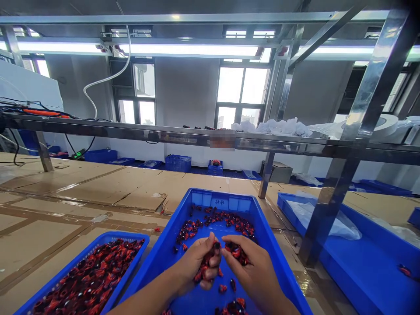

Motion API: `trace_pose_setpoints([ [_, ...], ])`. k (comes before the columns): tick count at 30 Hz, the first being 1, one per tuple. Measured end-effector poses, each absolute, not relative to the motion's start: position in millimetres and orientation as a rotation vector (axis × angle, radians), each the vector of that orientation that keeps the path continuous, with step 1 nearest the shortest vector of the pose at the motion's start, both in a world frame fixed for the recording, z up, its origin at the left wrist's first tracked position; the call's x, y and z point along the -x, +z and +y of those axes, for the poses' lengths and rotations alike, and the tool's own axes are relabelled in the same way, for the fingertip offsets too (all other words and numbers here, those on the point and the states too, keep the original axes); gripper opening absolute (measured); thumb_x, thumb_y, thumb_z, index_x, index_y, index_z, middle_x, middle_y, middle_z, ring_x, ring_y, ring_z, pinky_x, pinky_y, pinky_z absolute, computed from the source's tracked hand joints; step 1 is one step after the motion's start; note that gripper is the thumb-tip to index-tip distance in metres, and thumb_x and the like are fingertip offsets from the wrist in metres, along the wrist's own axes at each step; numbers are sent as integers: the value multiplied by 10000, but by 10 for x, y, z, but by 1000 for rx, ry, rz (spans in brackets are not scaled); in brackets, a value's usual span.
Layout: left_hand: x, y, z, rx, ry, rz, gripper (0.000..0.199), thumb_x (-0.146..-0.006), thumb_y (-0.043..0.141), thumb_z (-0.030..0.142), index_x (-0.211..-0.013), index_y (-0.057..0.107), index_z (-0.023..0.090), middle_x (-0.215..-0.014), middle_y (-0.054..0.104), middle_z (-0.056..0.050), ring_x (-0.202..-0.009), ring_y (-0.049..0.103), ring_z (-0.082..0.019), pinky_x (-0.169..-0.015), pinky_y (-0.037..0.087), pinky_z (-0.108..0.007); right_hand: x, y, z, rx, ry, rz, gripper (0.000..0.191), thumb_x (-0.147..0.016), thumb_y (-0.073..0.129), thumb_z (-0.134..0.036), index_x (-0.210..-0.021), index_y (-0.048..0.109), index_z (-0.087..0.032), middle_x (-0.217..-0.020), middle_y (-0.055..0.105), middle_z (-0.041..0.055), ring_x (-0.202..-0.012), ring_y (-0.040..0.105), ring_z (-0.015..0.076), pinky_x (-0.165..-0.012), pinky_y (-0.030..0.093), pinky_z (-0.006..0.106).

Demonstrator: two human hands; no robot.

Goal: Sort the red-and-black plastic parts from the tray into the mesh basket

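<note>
The left hand and right hand were curled inward, each holding a clump of small red-and-black parts just above a blue plastic tray, with more parts scattered across its floor. A second blue tray, heaped with the same parts, sat just left of it on the cardboard-covered worktop

Left hand: cupped, fingers curled, palm turned inward | Right hand: palm down, fingers curled, just beside left | Left forearm, right forearm: bare, angled inward from lower frame
</note>
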State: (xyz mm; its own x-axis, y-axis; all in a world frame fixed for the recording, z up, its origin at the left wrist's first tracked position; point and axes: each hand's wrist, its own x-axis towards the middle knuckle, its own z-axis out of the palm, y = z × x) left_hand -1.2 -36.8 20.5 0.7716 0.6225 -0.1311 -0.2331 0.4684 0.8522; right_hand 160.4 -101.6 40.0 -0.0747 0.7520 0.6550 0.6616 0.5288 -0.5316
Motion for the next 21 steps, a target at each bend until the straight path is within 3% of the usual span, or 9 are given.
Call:
trace_pose_setpoints([
  [7,41,192,-400,-960,495,415,528,-799,459,713,-701,451,194,-520,368,71,-376,297,-51,-323,227,-155,-1604,377,-1022,1052,83,-1911,262,-886,595,-282,-1145,620,-251,-984,721,36,-849,671,180,-754,535,271],
  [14,50,125,-410,-1091,482,436,637,-668,508,814,-630,444,181,-512,378,61,-402,354,-58,-344,267,-167,-1578,335,-1044,1034,-59,-2016,299,-889,582,-282,-1182,622,-236,-769,685,30,-653,638,164,-568,502,257],
  [18,-2,150,-433,-1107,431,527,703,-697,320,871,-588,445,187,-470,378,48,-368,334,-71,-326,237,-183,-1573,329,-1060,1032,-238,-2062,278,-907,546,-259,-1170,622,-209,-719,672,36,-590,623,163,-502,480,261],
  [21,-56,121,-404,-1242,507,642,673,-780,241,804,-602,471,197,-436,396,41,-337,316,-86,-332,235,-206,-1566,333,-1062,999,-278,-2046,265,-905,552,-272,-1149,627,-201,-705,677,38,-586,637,169,-499,500,263],
])
